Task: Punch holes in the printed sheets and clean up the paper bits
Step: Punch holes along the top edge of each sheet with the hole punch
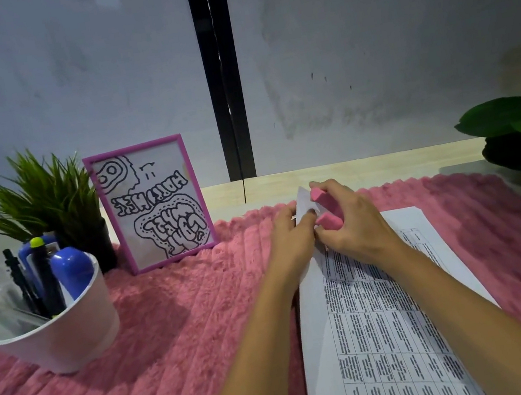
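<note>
Head view: my right hand (352,221) gripped the punch (330,222) at twelve o'clock. My left hand (292,238) pinched the far edge of the sheets (380,333) beside it, their length running toward six.

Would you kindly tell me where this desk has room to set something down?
Free: the mat between cup and sheets, and its strip right of the sheets. Crowded: cup, plant, frame back left; left hand, right hand and punch at the sheets' far end.
</note>
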Demonstrator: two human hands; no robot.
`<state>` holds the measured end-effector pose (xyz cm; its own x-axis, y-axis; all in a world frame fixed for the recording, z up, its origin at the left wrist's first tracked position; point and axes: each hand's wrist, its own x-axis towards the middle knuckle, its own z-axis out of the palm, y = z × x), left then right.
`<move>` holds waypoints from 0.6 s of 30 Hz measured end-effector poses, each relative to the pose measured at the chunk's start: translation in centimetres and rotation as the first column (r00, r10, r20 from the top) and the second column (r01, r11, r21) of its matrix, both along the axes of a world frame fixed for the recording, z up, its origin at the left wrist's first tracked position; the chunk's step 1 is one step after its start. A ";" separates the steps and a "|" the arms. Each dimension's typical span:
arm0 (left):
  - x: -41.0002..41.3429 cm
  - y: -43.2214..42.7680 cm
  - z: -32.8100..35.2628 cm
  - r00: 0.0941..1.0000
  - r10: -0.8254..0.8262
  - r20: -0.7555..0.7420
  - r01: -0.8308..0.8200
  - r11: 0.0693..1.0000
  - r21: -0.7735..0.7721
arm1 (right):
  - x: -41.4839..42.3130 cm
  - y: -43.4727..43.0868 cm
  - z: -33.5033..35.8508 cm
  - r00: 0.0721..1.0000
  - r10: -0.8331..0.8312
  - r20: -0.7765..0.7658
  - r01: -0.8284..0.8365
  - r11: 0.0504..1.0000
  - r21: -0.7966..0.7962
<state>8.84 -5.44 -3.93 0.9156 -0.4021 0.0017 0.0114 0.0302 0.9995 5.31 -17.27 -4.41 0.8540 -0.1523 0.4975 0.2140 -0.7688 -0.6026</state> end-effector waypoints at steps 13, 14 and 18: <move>-0.4 0.0 -1.1 0.948 0.098 0.304 -0.159 0.970 0.183 | 0.3 -1.1 -0.3 0.999 -0.037 -0.031 0.034 0.996 -0.078; -0.4 -0.2 -1.2 0.939 0.104 0.329 -0.180 0.961 0.210 | 0.3 -1.2 -0.3 0.999 -0.035 -0.031 0.032 0.996 -0.082; 0.0 0.4 -1.7 0.957 0.126 0.262 -0.190 0.952 0.239 | 0.3 -1.1 -0.3 0.998 -0.052 -0.046 0.047 0.995 -0.090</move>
<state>8.81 -5.06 -5.64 0.9523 -0.2682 0.1453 -0.2141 -0.2483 0.9447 5.61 -18.41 -4.72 0.8700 -0.1517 0.4691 0.1466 -0.8289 -0.5399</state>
